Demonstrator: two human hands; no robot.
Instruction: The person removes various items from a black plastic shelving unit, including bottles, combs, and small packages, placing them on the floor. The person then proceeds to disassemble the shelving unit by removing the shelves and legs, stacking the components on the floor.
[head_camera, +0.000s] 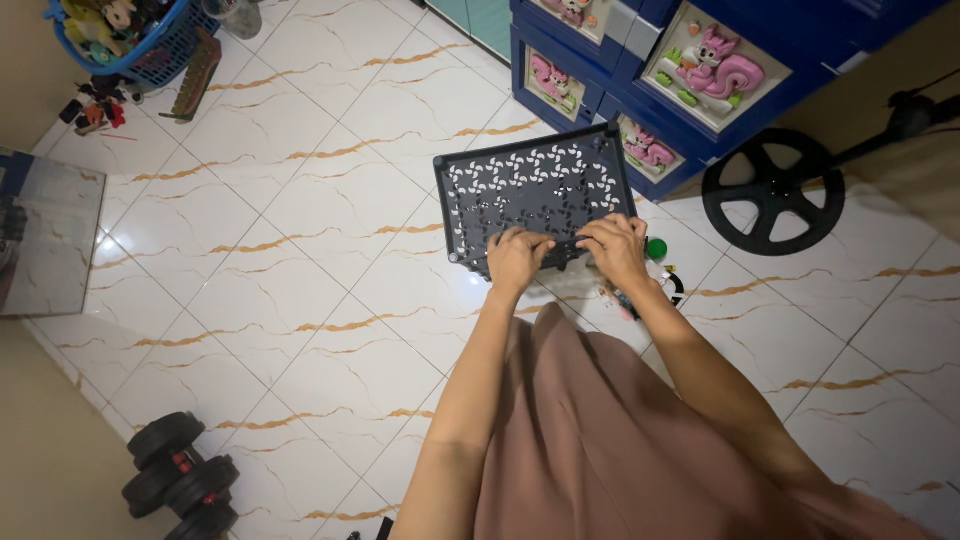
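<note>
Two hands grip the near edge of a black perforated panel (535, 190) lying on the tiled floor (320, 250): left hand (517, 258) and right hand (615, 248), fingers curled over it. Far left, a blue basket (150, 55) holds toys.

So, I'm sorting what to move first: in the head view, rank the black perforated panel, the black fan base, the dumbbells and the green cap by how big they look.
1. Black perforated panel
2. Black fan base
3. Dumbbells, partly cut off at the frame edge, so unsure
4. Green cap
</note>
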